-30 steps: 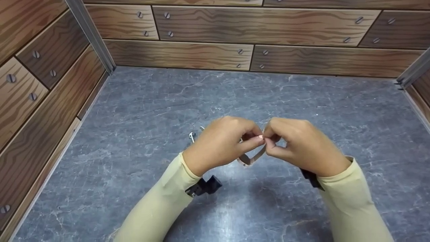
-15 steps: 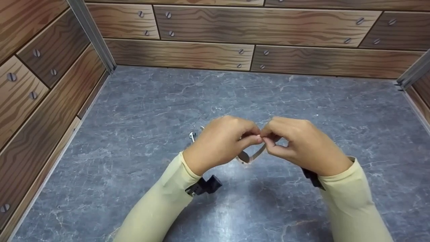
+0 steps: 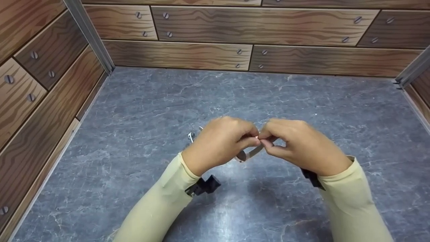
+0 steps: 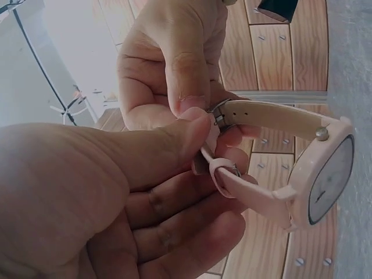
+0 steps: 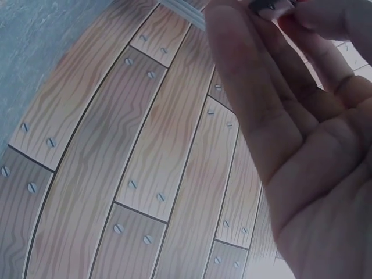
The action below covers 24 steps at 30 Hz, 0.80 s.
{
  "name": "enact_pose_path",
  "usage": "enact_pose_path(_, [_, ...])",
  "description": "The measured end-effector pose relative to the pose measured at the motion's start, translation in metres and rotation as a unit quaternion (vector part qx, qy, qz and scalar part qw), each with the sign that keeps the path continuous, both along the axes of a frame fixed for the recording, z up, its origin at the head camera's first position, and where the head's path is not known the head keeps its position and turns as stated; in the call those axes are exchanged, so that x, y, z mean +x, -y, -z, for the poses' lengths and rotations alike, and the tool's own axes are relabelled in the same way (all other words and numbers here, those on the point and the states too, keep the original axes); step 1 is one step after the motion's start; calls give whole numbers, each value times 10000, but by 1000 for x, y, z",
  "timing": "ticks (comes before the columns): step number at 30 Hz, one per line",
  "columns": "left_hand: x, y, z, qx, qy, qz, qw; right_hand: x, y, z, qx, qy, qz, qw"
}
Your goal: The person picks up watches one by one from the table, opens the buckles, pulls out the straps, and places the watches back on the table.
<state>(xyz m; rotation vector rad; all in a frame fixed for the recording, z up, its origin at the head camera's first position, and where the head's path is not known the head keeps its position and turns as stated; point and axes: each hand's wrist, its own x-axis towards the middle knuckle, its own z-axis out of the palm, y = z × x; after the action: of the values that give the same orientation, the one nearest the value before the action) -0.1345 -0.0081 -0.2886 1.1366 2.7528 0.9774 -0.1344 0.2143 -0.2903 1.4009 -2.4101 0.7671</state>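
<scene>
A pale pink wristwatch (image 4: 256, 197) hangs between my two hands, its strap bent into a loop and its round dial (image 4: 332, 180) turned to the side. My left hand (image 3: 218, 143) pinches one strap end between thumb and finger, close by the strap's keeper loop (image 4: 222, 177). Fingertips meeting those of the left, my right hand (image 3: 295, 144) pinches the strap at the metal buckle (image 4: 218, 114). In the head view the hands hide most of the watch, leaving part of the strap (image 3: 254, 153) below them. The right wrist view catches the right palm (image 5: 314, 151) and a dark bit of buckle (image 5: 270, 8).
A small silvery metal object (image 3: 191, 136) lies on the grey marbled table (image 3: 151, 101) beyond the left wrist, partly hidden by that hand. Wood-patterned walls (image 3: 201, 55) enclose the back and sides. A black wrist camera (image 3: 211, 184) sticks out from the left sleeve.
Both hands stay together at the strap and shift only slightly. The watch below them has swung a little up and to the left.
</scene>
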Motion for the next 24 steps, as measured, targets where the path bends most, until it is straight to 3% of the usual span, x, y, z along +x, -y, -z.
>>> enact_pose_path(8, [2,1,4,-108,48,-23,9999,4,2,4,22,-39,92,9999])
enact_pose_path(24, [1,1,1,103,87,-38,9999,0,3,2,65,-195,142,9997])
